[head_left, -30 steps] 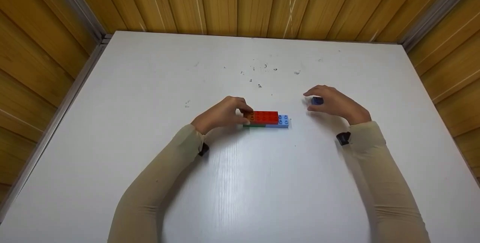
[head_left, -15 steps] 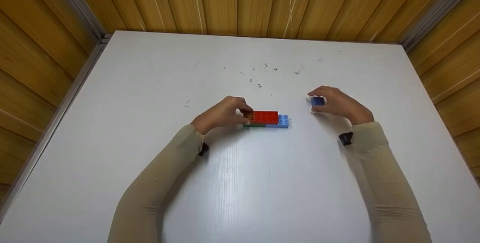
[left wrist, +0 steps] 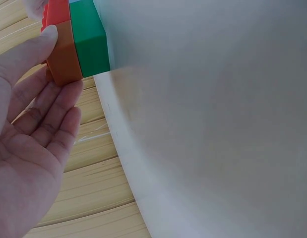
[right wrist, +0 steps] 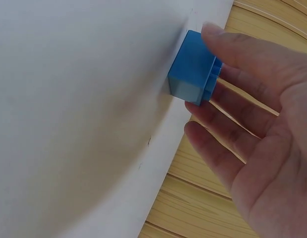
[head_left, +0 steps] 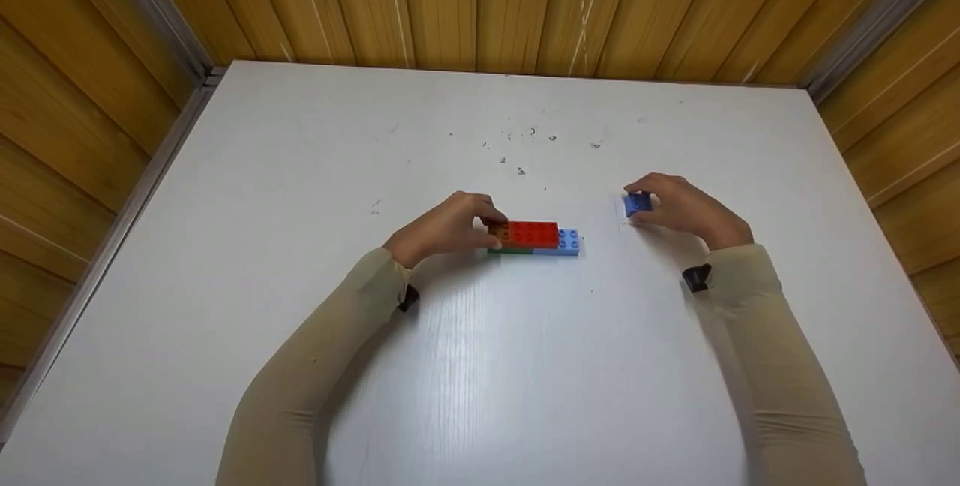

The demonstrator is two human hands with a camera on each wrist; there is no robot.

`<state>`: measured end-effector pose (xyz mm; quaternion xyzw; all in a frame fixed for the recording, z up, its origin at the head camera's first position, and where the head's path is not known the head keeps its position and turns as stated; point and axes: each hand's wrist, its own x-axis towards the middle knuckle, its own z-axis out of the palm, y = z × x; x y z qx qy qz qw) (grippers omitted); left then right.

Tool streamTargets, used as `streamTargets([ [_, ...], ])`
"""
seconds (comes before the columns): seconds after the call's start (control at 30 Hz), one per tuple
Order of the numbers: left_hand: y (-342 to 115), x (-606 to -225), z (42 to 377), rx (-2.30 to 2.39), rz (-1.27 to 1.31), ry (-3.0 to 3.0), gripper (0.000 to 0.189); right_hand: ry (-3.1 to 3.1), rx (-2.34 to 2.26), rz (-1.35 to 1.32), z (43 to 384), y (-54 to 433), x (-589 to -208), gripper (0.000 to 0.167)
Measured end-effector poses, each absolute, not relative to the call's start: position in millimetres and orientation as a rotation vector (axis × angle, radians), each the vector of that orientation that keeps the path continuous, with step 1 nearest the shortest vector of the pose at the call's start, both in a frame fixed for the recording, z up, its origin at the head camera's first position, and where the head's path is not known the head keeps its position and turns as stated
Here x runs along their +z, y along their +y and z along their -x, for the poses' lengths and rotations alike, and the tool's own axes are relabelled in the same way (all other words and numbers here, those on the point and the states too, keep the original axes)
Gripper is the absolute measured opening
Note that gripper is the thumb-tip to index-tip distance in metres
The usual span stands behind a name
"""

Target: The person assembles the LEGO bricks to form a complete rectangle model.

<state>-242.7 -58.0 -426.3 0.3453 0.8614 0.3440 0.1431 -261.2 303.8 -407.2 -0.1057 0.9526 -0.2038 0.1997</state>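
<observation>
In the head view my left hand [head_left: 448, 223] holds the left end of a small block of toy building bricks. Its thumb presses an orange brick [left wrist: 64, 54], which sits on a green brick [left wrist: 90, 42]. A red brick [head_left: 534, 234] lies beside the orange one in the upper layer. Under its right end a light blue brick [head_left: 568, 241] sticks out with studs showing. Off to the right, my right hand [head_left: 686, 212] pinches a separate darker blue brick [head_left: 637, 205] between thumb and fingers. That brick [right wrist: 193, 67] rests at the white tabletop, its studs toward the palm.
The white table [head_left: 465, 366] has dark scuff marks [head_left: 520, 171] beyond the bricks. Wood-patterned panels [head_left: 442, 6] stand along the back and both sides. Each wrist carries a black camera [head_left: 697, 277].
My right hand has shifted slightly right and its fingers have come round the blue brick, which has moved a little or not at all. My left hand and the block stay put.
</observation>
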Motion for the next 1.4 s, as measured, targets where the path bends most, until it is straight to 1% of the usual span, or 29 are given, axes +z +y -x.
streamTargets([
  [0.17, -57.8, -426.2, 242.7, 0.978, -0.997, 2.485, 0.031, 2.662, -0.566, 0.271, 260.9, 306.2, -408.1, 0.053],
  [0.6, -58.8, -426.7, 243.2, 0.997, -1.032, 2.479, 0.028, 2.69, -0.611, 0.353, 259.6, 309.6, -410.6, 0.049],
  [0.93, -59.2, -427.0, 243.2, 1.0, -1.019, 2.47, 0.031, 2.673, -0.602, 0.297, 259.4, 307.4, -410.5, 0.052],
  [1.13, -59.1, -426.7, 243.1, 0.996, -1.016, 2.474, 0.031, 2.672, -0.6, 0.287, 259.2, 306.0, -411.0, 0.05],
  [1.4, -60.3, -428.0, 242.1, 1.011, -1.0, 2.472, 0.03, 2.688, -0.6, 0.322, 257.9, 304.1, -410.7, 0.051],
])
